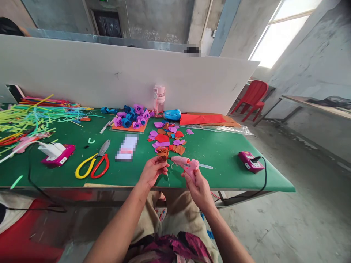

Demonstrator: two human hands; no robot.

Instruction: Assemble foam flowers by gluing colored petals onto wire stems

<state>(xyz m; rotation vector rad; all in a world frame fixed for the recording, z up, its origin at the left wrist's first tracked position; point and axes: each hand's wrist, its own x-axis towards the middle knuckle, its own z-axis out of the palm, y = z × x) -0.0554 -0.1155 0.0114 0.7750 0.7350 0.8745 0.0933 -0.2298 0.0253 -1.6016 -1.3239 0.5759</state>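
Note:
My left hand point(154, 170) is closed around a brown paper flower point(162, 152), whose thin stem points down below the fingers. In my right hand point(199, 187) is a pink hot glue gun point(187, 166), gripped by its handle, with a clear glue stick jutting out of its back end. The gun's nozzle faces left and comes close to the flower; whether it touches I cannot tell. Just beyond both hands lies a loose pile of cut petals point(162, 138) in purple, red, brown and blue.
Scissors point(99, 160) with yellow and red handles lie left, beside a blurred-out card point(127, 148). Finished purple and blue flowers point(131, 117) stand behind. Power sockets point(59, 157) sit at both sides. Coloured strips point(30, 117) cover the far left. A white board point(123, 73) closes the back.

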